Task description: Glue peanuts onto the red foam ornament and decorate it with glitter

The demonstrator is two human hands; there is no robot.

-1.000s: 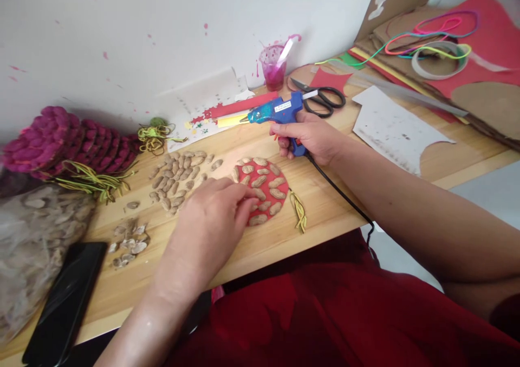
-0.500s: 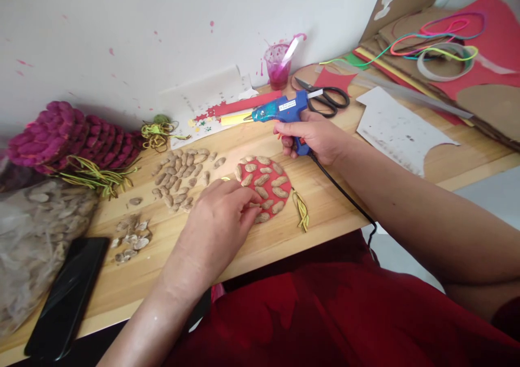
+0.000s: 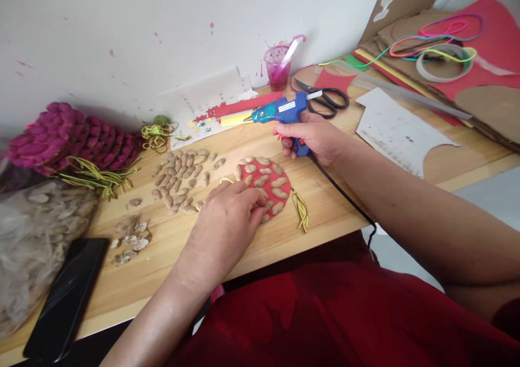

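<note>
A red paper disc (image 3: 268,187) covered with several peanut shells lies on the wooden table (image 3: 333,204). My left hand (image 3: 227,223) rests on the disc's near left edge, fingers bent and pressing a shell there. My right hand (image 3: 314,136) is closed round the handle of a blue glue gun (image 3: 280,112), held just behind the disc with the nozzle pointing left. The gun's black cord (image 3: 345,196) runs off the table's front edge. A yellow-green thread tassel (image 3: 300,212) lies at the disc's right side.
A pile of loose peanut shells (image 3: 179,180) lies left of the disc, with broken bits (image 3: 130,239) nearer. A black phone (image 3: 67,296), a clear bag (image 3: 28,237), purple shell craft (image 3: 65,136), black scissors (image 3: 325,97), a pink cup (image 3: 278,66), paper and cardboard (image 3: 430,58) surround.
My left hand has slid slightly right and nearer along the disc's lower edge. The glue gun has stayed almost still.
</note>
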